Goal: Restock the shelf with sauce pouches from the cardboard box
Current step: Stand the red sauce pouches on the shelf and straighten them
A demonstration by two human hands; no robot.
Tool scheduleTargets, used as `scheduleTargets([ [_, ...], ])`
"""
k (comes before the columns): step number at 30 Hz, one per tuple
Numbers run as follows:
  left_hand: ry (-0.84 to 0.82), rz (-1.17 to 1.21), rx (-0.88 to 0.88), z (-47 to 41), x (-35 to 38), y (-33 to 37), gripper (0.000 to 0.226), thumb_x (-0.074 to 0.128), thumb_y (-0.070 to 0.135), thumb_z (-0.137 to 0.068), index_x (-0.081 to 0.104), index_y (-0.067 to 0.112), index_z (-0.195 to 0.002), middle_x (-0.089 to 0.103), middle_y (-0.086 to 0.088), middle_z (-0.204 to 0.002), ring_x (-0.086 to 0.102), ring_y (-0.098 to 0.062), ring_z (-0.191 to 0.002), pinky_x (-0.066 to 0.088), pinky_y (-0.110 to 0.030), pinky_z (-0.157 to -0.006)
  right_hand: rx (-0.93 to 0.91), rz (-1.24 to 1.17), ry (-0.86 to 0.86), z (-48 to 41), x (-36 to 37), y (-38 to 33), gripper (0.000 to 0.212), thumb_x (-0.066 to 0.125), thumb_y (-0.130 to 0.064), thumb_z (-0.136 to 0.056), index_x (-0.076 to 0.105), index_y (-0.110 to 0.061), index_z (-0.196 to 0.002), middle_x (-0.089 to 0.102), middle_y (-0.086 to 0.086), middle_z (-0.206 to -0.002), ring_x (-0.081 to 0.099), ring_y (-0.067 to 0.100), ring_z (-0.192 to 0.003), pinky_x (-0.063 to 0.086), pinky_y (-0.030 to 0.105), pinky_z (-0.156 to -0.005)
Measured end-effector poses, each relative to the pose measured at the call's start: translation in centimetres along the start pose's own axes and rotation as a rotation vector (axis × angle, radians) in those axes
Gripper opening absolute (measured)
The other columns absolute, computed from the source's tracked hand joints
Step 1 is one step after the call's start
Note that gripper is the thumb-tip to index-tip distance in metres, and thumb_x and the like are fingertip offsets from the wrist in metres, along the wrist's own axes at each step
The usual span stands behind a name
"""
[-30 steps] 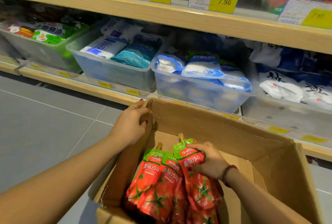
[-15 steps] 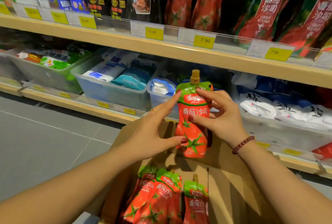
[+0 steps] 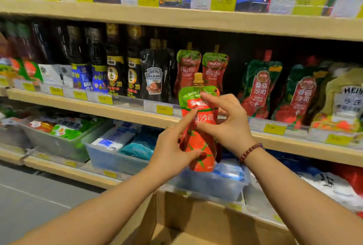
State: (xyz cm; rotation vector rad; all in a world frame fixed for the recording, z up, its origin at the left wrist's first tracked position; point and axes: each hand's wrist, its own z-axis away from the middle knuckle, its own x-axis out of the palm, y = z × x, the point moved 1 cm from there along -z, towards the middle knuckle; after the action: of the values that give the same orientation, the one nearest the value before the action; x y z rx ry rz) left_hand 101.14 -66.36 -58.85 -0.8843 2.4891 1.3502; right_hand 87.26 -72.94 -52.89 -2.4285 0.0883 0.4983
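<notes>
A red and green tomato sauce pouch [image 3: 198, 142] with a tan cap is held upright in front of the middle shelf [image 3: 125, 110]. My right hand [image 3: 225, 124] pinches its upper half between thumb and fingers. My left hand [image 3: 172, 152] holds its lower left edge, with the index finger stretched up across the label. Two matching pouches [image 3: 202, 69] stand on the shelf just behind and above. The cardboard box [image 3: 196, 219] sits below my arms; its inside is out of view.
Dark sauce bottles and a Heinz pouch [image 3: 155, 75] fill the shelf to the left, larger ketchup pouches [image 3: 259, 89] to the right. Clear bins [image 3: 110, 150] of bagged goods line the lower shelf. Grey floor lies at the left.
The pouch came out of the box in my right hand and rose to the middle shelf's height. My left hand left the box flap and took the pouch's lower edge. The view tilted up.
</notes>
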Motion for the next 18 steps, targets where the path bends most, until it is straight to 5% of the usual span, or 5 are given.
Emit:
scheduleTargets([
  [4, -0.002, 0.139, -0.005, -3.1, -0.6, -0.3, 0.100, 0.084, -0.001, -0.060, 0.041, 0.060, -0.128, 0.062, 0.013, -0.112, 0.061, 0.009, -0.080, 0.049, -0.010, -0.064, 0.027, -0.003, -0.104, -2.4, -0.5, 0.2, 0.065, 0.081, -0.007, -0.066, 0.056, -0.029, -0.121, 0.049, 0.003, -0.107, 0.055, 0.013, -0.102, 0.051, 0.031, -0.087],
  [9, -0.014, 0.150, 0.009, -6.8, -2.2, 0.2, 0.100, 0.084, 0.000, -0.062, 0.038, 0.051, -0.135, 0.055, 0.020, -0.124, 0.063, -0.003, -0.099, 0.057, -0.027, -0.079, 0.051, -0.059, 0.020, -3.9, -2.2, 3.0, 0.039, 0.069, -0.026, -0.082, 0.053, -0.045, -0.113, 0.053, -0.002, -0.110, 0.061, 0.007, -0.095, 0.051, 0.018, -0.081],
  [11, -0.019, 0.169, 0.016, -8.6, -2.9, 0.1, 0.101, 0.083, -0.004, -0.062, 0.037, 0.046, -0.136, 0.056, 0.023, -0.113, 0.065, 0.003, -0.089, 0.056, -0.019, -0.072, 0.165, 0.145, 0.107, -3.3, -3.3, 5.5, 0.017, 0.064, -0.025, -0.085, 0.061, -0.031, -0.101, 0.060, -0.002, -0.097, 0.061, 0.011, -0.087, 0.052, 0.024, -0.079],
  [13, -0.025, 0.131, 0.026, -10.3, -3.4, 0.0, 0.100, 0.083, -0.002, -0.062, 0.036, 0.048, -0.135, 0.058, 0.019, -0.105, 0.064, 0.006, -0.082, 0.054, -0.016, -0.068, 0.286, 0.389, -0.033, -2.5, -4.1, 7.9, 0.003, 0.061, -0.028, -0.087, 0.064, -0.026, -0.087, 0.063, -0.004, -0.087, 0.061, 0.012, -0.082, 0.050, 0.032, -0.078],
  [18, -0.047, 0.129, 0.015, -14.0, -3.5, -1.1, 0.097, 0.082, 0.002, -0.067, 0.035, 0.058, -0.130, 0.055, 0.014, -0.105, 0.060, 0.013, -0.085, 0.053, -0.015, -0.061, 0.186, 0.737, -0.113, -1.4, -3.3, 9.6, 0.013, 0.059, -0.039, -0.085, 0.053, -0.034, -0.074, 0.053, -0.014, -0.070, 0.051, 0.012, -0.072, 0.027, 0.030, -0.068],
])
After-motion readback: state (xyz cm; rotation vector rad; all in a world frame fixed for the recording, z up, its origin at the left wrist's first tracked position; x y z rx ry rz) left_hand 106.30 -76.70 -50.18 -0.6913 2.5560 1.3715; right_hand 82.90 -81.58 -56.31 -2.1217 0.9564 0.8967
